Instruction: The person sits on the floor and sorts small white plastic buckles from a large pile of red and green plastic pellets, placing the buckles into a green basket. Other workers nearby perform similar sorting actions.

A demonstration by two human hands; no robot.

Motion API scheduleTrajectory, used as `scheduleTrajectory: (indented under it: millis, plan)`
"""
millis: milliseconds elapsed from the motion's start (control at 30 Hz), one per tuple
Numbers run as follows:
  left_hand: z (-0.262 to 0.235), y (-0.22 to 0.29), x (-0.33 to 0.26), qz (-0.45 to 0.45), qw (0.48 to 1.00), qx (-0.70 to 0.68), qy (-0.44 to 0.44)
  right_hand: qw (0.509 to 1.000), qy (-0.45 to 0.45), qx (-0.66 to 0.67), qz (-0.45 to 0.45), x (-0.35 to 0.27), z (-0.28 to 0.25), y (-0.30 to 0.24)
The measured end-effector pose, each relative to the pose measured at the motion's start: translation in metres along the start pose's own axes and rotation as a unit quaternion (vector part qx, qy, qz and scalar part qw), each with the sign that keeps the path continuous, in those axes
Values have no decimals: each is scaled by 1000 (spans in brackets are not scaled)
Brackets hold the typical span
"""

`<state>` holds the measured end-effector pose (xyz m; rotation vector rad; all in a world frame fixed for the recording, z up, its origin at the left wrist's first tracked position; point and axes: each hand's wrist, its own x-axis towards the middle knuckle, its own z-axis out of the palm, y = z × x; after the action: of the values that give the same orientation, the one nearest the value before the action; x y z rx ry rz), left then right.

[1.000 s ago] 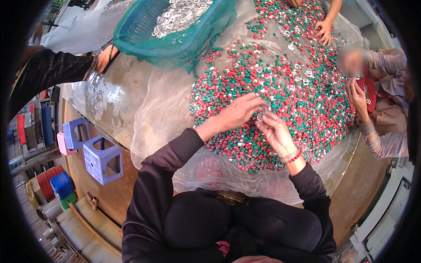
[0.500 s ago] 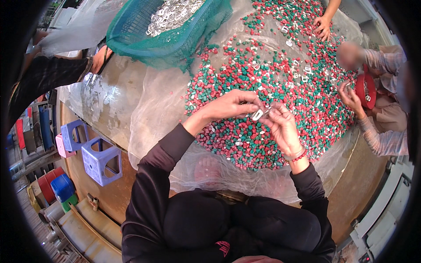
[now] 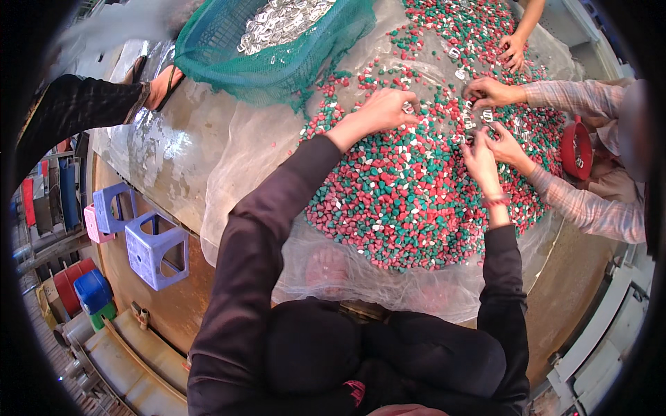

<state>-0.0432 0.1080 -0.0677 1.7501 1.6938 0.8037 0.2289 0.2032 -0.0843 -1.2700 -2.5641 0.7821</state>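
Red and green pellets [image 3: 409,201] lie heaped on a clear plastic sheet [image 3: 243,166] over the table [image 3: 173,305], with small silver metal pieces [image 3: 485,114] scattered among them, too small to tell which way each points. In the head view, the left hand [image 3: 385,111] reaches far forward, fingers curled together over the pile near one silver piece. The right hand [image 3: 480,154] rests on the pellets, fingers bent; what it pinches cannot be told. A green mesh basket [image 3: 277,62] of silver pieces sits beyond, and a co-worker's hands [image 3: 496,93] work just beside.
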Motion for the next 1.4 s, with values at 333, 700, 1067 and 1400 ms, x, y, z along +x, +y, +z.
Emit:
scheduleTrajectory:
  millis: [333,700,1067,1400]
  plan:
    - [56,-7,-32,63,966,252,12,977,-87,-195,-3,-24,36,2]
    - [-4,41,-57,-251,883,-397,-8,996,19,83,-7,-32,16,-17]
    - [-6,8,-11,-256,928,-269,-27,982,-158,-68,-72,-34,41,-41]
    - [71,-6,19,-55,974,216,-29,982,-93,163,-22,-52,11,-78]
